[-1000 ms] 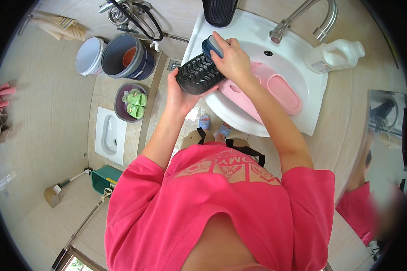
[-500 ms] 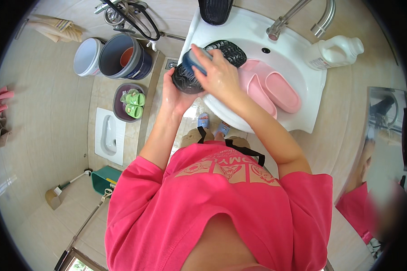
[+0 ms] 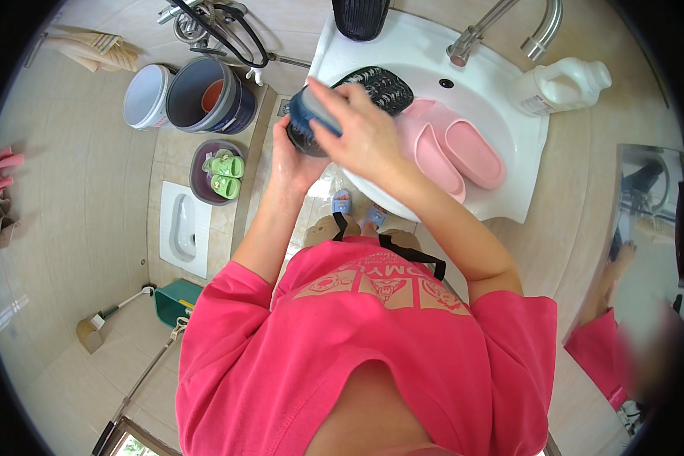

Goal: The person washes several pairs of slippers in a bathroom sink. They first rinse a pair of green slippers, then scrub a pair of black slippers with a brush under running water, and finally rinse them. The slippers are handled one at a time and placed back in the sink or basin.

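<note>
My left hand (image 3: 290,163) grips one end of a black slipper (image 3: 381,88), its patterned sole turned up over the left edge of the white washbasin (image 3: 528,178). Pressed against that same end is a blue and grey scrubbing brush (image 3: 308,114), wrapped by the fingers of my right hand (image 3: 366,140). The brush and my right hand hide much of the near part of the sole. Just right of them, a pair of pink slippers (image 3: 473,153) lies in the basin. Another black slipper (image 3: 361,18) rests at the basin's back left corner.
A metal faucet (image 3: 461,52) and a white jug (image 3: 558,87) stand along the basin's far right side. On the left ledge are buckets (image 3: 176,99) and a purple tub (image 3: 196,182) with green clogs (image 3: 226,186). A squat toilet (image 3: 182,228) lies nearer.
The brush and my right hand have slid a little left along the sole, toward the end in my left hand. My left hand has hardly moved.
</note>
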The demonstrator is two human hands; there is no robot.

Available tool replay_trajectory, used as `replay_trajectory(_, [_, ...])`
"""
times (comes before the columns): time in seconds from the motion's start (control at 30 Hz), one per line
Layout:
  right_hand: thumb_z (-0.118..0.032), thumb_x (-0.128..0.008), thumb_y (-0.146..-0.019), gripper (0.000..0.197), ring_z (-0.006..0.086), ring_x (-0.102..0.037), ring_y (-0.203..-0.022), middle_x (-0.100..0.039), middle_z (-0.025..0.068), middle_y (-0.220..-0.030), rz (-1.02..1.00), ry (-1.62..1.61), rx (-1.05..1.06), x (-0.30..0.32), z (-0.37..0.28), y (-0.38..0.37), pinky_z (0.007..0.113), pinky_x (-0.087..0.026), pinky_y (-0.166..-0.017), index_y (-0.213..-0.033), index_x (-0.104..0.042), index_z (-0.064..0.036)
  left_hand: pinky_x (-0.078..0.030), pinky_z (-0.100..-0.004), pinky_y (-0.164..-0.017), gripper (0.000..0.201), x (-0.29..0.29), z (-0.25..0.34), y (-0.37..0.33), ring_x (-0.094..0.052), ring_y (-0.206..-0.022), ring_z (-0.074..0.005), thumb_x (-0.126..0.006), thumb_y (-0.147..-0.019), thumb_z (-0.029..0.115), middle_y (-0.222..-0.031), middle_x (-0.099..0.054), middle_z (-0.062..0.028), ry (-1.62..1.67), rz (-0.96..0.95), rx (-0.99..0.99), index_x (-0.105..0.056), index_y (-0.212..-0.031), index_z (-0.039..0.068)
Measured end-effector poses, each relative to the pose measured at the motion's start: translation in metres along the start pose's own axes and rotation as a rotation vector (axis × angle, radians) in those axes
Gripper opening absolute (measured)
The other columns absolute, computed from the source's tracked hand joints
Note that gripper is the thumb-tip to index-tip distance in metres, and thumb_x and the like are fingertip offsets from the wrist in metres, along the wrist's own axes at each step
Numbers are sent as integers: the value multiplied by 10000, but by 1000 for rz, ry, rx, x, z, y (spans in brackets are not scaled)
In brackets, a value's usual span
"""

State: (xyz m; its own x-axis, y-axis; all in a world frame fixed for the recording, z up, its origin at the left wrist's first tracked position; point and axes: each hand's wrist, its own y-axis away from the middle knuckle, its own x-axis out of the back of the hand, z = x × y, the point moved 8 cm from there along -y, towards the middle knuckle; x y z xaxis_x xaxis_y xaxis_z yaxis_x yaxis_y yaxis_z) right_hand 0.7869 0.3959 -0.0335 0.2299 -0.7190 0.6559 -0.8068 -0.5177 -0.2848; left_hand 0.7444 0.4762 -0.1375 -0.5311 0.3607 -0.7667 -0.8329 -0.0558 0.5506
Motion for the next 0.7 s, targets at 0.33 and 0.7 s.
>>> replay_trajectory(0.33, [-259,-638,-740,531,314,-583,-749,-507,154,-950,135,395,-24,-4,81,-12,399,-496,-588,-1239,-461,-213,-305,-601,-968,534,-11,-6,4,-405,-1189,-359,-268,-862,368,-1275,-438,-178,-28,-54,85,-395,-1253,28])
replay_trajectory(0.7, [-217,-611,-760,539,349,-567,-816,-481,147,-1009,111,-69,-8,11,18,12,421,-486,-662,-1255,-404,-168,-385,-514,-934,439,-13,8,4,-506,-1083,-300,-374,-882,342,-1171,-528,-146,-106,-135,5,-479,-1166,23])
